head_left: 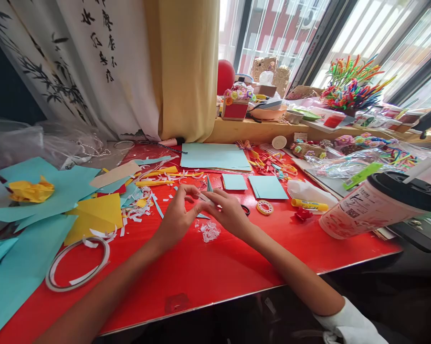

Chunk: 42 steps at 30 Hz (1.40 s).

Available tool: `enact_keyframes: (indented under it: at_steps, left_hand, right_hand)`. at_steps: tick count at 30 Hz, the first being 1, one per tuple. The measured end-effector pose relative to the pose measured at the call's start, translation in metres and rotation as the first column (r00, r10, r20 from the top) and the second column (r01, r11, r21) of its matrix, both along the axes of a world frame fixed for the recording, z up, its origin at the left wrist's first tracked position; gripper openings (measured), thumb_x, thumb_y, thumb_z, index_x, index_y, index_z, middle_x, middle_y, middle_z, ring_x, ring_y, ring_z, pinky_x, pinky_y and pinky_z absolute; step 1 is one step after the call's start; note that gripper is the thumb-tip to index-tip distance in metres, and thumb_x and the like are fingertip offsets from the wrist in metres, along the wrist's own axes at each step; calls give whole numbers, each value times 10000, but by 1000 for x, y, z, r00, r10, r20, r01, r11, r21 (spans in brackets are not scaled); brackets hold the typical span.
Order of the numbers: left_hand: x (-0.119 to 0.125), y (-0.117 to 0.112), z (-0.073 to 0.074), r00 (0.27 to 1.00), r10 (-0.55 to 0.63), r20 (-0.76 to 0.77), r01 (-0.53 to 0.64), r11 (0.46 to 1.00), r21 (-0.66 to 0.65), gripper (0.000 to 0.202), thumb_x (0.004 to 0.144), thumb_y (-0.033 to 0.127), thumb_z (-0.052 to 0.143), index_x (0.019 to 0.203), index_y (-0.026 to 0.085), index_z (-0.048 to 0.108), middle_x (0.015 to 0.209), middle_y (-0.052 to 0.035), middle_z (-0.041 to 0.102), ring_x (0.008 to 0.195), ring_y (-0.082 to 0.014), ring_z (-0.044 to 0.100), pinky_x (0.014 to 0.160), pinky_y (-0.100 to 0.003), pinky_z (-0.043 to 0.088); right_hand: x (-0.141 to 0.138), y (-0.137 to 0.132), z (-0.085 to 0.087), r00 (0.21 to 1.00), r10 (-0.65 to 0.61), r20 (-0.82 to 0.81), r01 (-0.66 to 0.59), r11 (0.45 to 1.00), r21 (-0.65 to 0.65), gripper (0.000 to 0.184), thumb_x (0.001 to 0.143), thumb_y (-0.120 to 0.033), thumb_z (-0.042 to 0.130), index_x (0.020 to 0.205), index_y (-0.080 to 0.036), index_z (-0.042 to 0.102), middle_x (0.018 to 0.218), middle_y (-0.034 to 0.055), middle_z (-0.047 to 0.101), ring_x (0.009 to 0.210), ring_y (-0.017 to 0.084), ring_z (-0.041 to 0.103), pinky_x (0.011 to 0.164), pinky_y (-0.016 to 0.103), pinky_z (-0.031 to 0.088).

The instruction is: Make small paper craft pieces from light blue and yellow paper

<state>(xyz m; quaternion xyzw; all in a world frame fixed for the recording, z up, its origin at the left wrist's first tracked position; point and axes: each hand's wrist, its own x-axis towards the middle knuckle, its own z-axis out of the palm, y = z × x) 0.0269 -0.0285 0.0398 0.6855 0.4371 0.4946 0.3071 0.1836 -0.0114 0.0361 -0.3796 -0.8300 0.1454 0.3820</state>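
Observation:
Above the red table, my left hand [179, 212] and my right hand [230, 212] meet, their fingers pinched together around a small whitish strip [203, 197]. Whether the strip is paper or tape I cannot make out. Just behind the fingertips rises a narrow pointed piece of light blue paper [209, 183], its lower part hidden by the hands. Below the hands lies a crumpled clear-white scrap [210, 231]. Black scissor handles [246, 209] show partly beside my right hand.
Light blue paper squares [268, 187] and larger sheets [215, 156] lie behind the hands. A big tape roll [77, 265], yellow paper [95, 217] and scraps are on the left. To the right are a small tape roll [264, 207], a glue stick [309, 205] and a tall lidded cup [376, 205].

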Motion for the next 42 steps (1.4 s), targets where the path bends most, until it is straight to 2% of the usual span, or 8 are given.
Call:
enact_keyframes:
  at_steps: [7, 15, 22, 26, 31, 35, 39, 42]
  left_hand:
    - [-11, 6, 13, 983, 164, 82, -170, 982, 84, 128, 797, 276, 548, 907, 222, 511, 875, 0, 542, 851, -137, 523, 787, -275, 412]
    - [-22, 8, 25, 983, 25, 182, -41, 995, 86, 277, 790, 268, 561, 1068, 257, 555, 840, 7, 526, 687, -100, 574, 709, -268, 477]
    - [-31, 14, 28, 981, -10, 193, -2, 998, 62, 105, 754, 287, 607, 827, 215, 631, 737, -7, 576, 631, -120, 549, 602, -258, 475]
    - [-31, 13, 29, 987, -82, 136, 76, 996, 50, 128, 752, 304, 609, 825, 204, 640, 900, -30, 592, 649, -108, 537, 615, -259, 471]
    - [-25, 12, 23, 998, -59, 38, 60, 998, -17, 201, 776, 349, 576, 915, 228, 657, 864, -29, 617, 772, -146, 543, 674, -262, 450]
    - [-23, 11, 22, 997, -61, -38, 58, 996, -69, 306, 790, 350, 558, 1080, 266, 607, 766, 9, 585, 665, -115, 514, 654, -259, 431]
    - [-25, 13, 23, 1000, -25, -2, 25, 997, -75, 276, 772, 355, 581, 1011, 225, 625, 780, -5, 589, 673, -121, 531, 649, -259, 438]
    - [-27, 16, 23, 995, 39, 93, -36, 999, -31, 232, 771, 342, 586, 963, 214, 619, 775, -6, 570, 656, -112, 524, 633, -247, 439]
  right_hand:
    - [2, 6, -2, 948, 44, -315, -144, 942, -302, 308, 904, -339, 369, 1138, -214, 524, 950, 65, 563, 806, 132, 568, 742, 303, 471]
    - [7, 10, 4, 833, 20, -553, -339, 808, -481, 460, 828, -194, 473, 1264, -228, 329, 811, 5, 580, 549, 64, 447, 546, 228, 399]
    - [11, 14, 7, 870, -31, -492, -280, 791, -544, 146, 793, -246, 526, 896, -147, 556, 767, 26, 594, 570, 72, 500, 531, 224, 393]
    - [12, 14, 10, 850, -37, -526, -297, 791, -534, 207, 782, -268, 549, 953, -152, 568, 696, 4, 582, 545, 75, 527, 515, 218, 421]
    - [11, 11, 9, 821, -40, -569, -326, 786, -525, 219, 759, -291, 589, 931, -169, 526, 679, -3, 597, 557, 104, 597, 504, 230, 480]
    - [10, 12, 7, 816, 9, -578, -373, 772, -515, 217, 765, -275, 587, 954, -172, 560, 729, 14, 617, 689, 139, 645, 592, 261, 522]
    - [11, 13, 7, 813, 2, -583, -376, 766, -521, 278, 761, -246, 591, 1029, -174, 568, 806, 29, 641, 755, 138, 643, 672, 284, 530]
    - [11, 12, 10, 835, -8, -551, -378, 719, -583, 311, 747, -225, 612, 1047, -163, 556, 812, 29, 637, 749, 127, 631, 677, 272, 523]
